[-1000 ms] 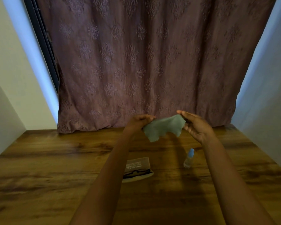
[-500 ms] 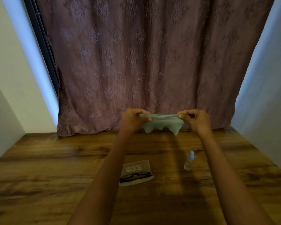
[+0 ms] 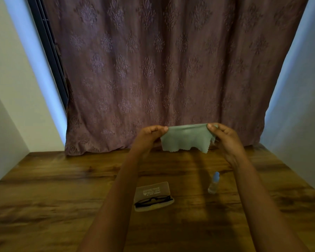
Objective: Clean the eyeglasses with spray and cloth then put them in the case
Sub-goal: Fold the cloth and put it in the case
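Note:
A pale green cleaning cloth [image 3: 186, 138] hangs stretched in the air above the table's far side. My left hand [image 3: 149, 135] pinches its left top corner and my right hand [image 3: 224, 135] pinches its right top corner. Below, on the wooden table [image 3: 62, 188], black-framed eyeglasses [image 3: 153, 200] lie in an open translucent case [image 3: 153, 190]. A small clear spray bottle [image 3: 214, 182] with a light blue cap stands upright to the right of the case.
A mauve patterned curtain [image 3: 162, 70] hangs down to the table's far edge. Pale walls close in on the left and right, and a dark window frame [image 3: 47, 51] runs beside the curtain.
Both hands rose and drew apart, pulling the bunched cloth taut along its top edge so that it now hangs flatter. The case, glasses and bottle stayed put.

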